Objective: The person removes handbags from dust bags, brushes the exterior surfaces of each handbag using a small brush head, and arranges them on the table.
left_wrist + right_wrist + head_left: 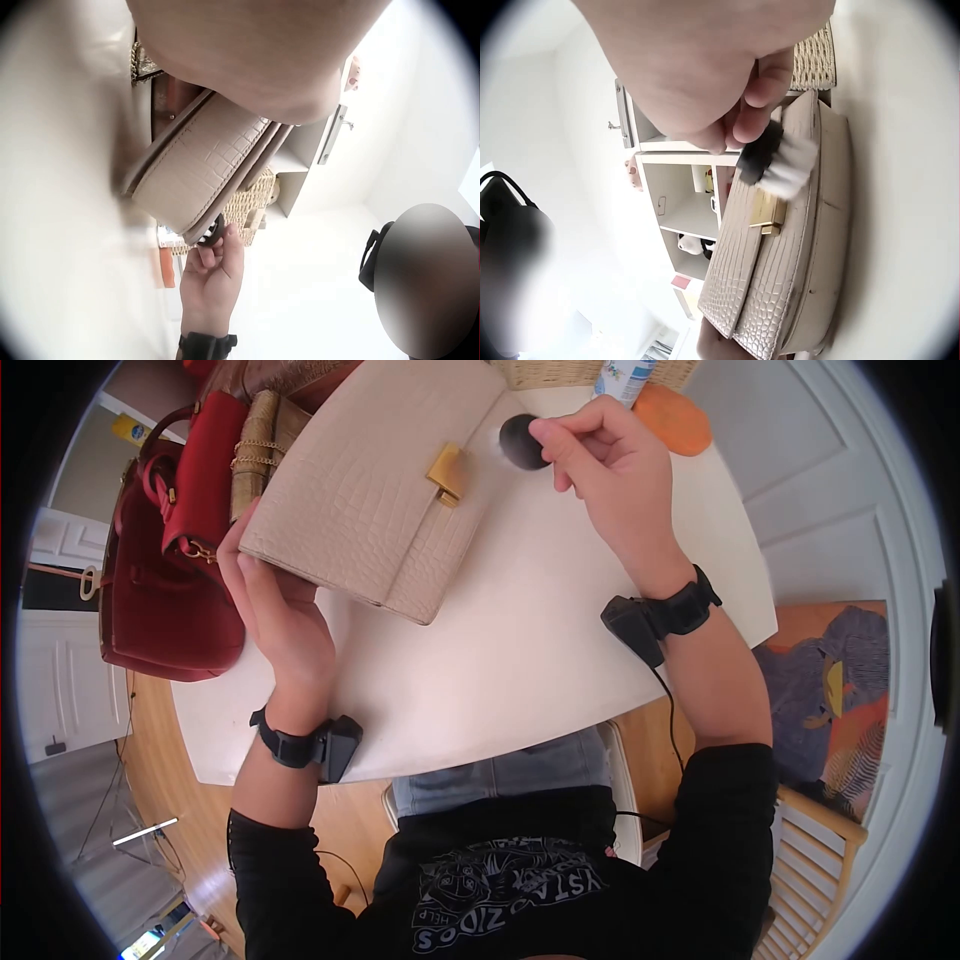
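Observation:
A beige handbag point(370, 490) with a crocodile-like texture and a gold clasp point(446, 475) is tilted over the white table. My left hand point(285, 610) holds it by its near left corner, some fingers hidden behind the bag. Between thumb and fingers, my right hand point(625, 470) pinches a small round brush point(522, 442) with a black back. White bristles point(787, 166) show in the right wrist view, facing the bag and overlapping its front near the clasp. In the left wrist view, the brush point(211, 231) is at the bag's far end.
On the left of the table point(480, 660) stand a dark red handbag point(170, 615), a smaller red bag point(207, 470) and a tan bag with a chain point(254, 455). At the back are a wicker basket point(530, 372), a white-and-blue can point(622, 378) and an orange object point(675, 420).

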